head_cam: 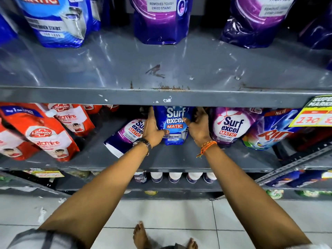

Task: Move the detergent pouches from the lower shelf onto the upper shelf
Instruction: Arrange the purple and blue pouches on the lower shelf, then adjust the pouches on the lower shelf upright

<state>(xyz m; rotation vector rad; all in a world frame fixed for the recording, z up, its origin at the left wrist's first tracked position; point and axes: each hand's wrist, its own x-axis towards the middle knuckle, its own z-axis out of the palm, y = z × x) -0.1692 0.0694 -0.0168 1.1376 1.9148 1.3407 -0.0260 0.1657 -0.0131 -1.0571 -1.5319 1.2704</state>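
A blue Surf Excel Matic pouch (173,121) stands upright on the lower shelf (170,162), under the lip of the upper shelf (161,69). My left hand (152,128) grips its left side and my right hand (198,124) grips its right side. A purple pouch (125,135) lies tilted to the left of it, and another purple pouch (230,125) stands to the right. On the upper shelf stand a blue pouch (57,20) at the left and two purple pouches (161,20) (255,20) further right.
Red Lifebuoy pouches (45,132) fill the lower shelf's left. A Rin pouch (273,133) and a yellow price tag (316,114) are at the right. Bottles (174,177) stand on a shelf below. My bare feet (142,234) are on the tiled floor.
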